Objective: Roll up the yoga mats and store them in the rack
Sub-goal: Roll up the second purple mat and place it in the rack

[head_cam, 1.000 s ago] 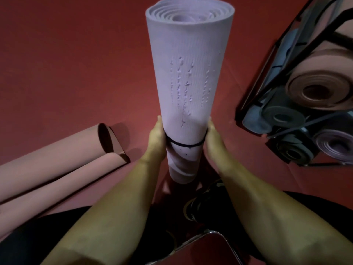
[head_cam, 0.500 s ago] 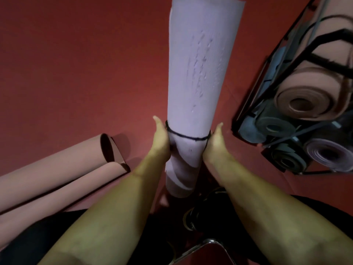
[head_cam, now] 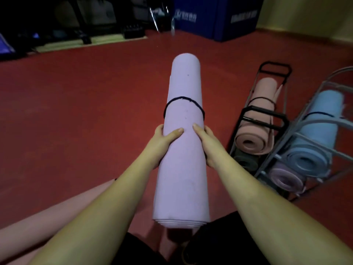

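Mat: the rolled lilac mat lay lengthwise at frame centre, banded.
Grip: left hand and right hand clasped its sides.
Advice: keep it level, swing toward the rack at frame right.

Red floor; yellow wall at right; blue pads behind; dim light.

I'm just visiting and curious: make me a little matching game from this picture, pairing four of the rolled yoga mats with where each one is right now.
Things:
1. lilac mat with black band
2. pink mat
3. blue mat
4. dark grey mat

Places:
A. top of the grey wire rack
B. bottom of the black rack, under another mat
C. held between both hands
D. top of the black rack

Pairs: 1-C, 2-D, 3-A, 4-B
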The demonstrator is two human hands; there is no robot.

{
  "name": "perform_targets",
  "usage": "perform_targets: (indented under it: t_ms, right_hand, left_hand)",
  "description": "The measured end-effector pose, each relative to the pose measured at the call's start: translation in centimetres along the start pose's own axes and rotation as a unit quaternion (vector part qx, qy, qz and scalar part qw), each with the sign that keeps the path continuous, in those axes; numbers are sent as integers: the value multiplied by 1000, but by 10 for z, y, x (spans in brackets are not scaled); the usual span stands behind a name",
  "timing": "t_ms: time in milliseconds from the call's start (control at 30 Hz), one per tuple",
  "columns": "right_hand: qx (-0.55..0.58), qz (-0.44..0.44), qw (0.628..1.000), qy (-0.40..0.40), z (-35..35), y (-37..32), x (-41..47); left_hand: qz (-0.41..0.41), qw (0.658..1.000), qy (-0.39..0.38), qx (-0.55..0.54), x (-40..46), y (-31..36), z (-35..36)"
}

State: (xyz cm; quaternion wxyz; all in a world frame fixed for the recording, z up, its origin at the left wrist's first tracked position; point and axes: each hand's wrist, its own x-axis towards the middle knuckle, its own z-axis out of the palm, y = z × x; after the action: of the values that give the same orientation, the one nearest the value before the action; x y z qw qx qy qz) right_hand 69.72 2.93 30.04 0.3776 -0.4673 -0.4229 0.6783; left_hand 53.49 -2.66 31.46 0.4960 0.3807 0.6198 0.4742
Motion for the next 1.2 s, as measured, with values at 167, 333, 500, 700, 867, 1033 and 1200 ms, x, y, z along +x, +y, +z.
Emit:
perform_targets:
  t_ms: [167, 333, 500, 700, 867, 1033, 1200]
  right_hand:
    - [37, -15, 999, -11, -19, -36, -53]
    - [35, 30, 998, -48, -56, -47, -94]
    - [78, -36, 996, -9, -101, -90, -119]
    - [114, -60, 989, 69, -188, -130, -127]
    - [130, -58, 981, 131, -269, -154, -122]
    - [152, -44, 972, 174, -343, -176, -107]
    - [169, -14, 967, 192, -392, -190, -81]
  left_hand:
    - [33, 998, 7, -49, -31, 49, 16]
    - [74, 997, -18, -27, -47, 88, 56]
    - [96, 991, -91, 12, -54, 117, 109]
    - [56, 977, -200, 49, -56, 146, 197]
    - [36, 959, -267, 82, -49, 155, 278]
    - [28, 948, -311, 59, -27, 171, 350]
    - [3, 932, -356, 62, 26, 173, 405]
